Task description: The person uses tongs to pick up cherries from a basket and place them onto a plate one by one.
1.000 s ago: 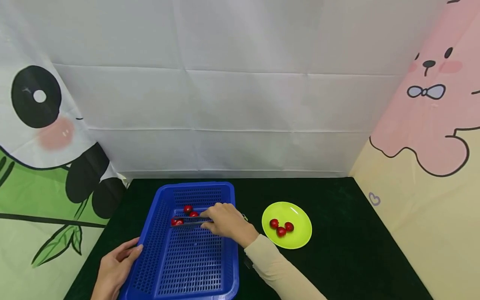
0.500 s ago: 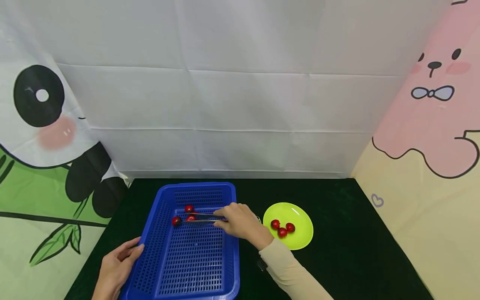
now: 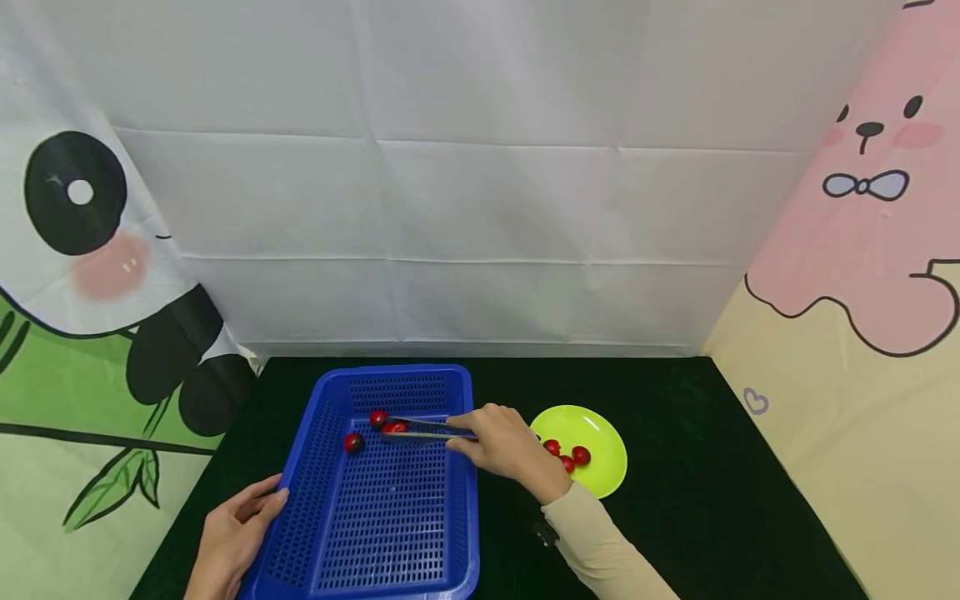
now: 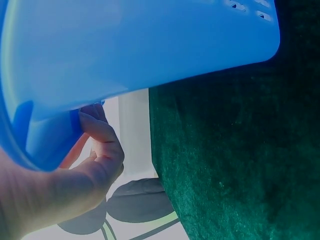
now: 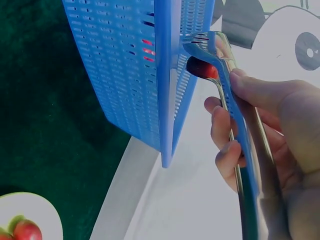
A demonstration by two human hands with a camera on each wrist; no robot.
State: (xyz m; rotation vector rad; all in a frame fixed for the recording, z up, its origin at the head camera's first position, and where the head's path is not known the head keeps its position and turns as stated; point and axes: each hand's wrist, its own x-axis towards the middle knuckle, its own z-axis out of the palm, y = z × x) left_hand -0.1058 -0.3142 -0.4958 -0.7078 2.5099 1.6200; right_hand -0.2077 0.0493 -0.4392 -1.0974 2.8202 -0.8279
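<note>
My left hand (image 3: 234,533) grips the left rim of a blue perforated plastic basket (image 3: 390,508); the left wrist view shows its fingers (image 4: 102,140) curled at the rim. My right hand (image 3: 498,442) holds metal serving tongs (image 3: 431,425) over the basket's right side. One tong end is fork-like and the other spoon-like in the right wrist view, with a red cherry tomato (image 5: 204,68) between them. Two more tomatoes lie in the basket: one cherry tomato (image 3: 378,419) by the tong tips, another (image 3: 354,442) to their left.
A lime-green plate (image 3: 609,467) with several cherry tomatoes stands right of the basket, partly behind my right wrist. Dark green cloth (image 3: 675,517) covers the table. A white curtain (image 3: 480,308) hangs at the back, with printed cartoon sheets on both sides.
My right hand and the tongs have moved right across the basket. The tong tips have left the leftmost tomato and now close around the middle one. My left hand stays at the rim.
</note>
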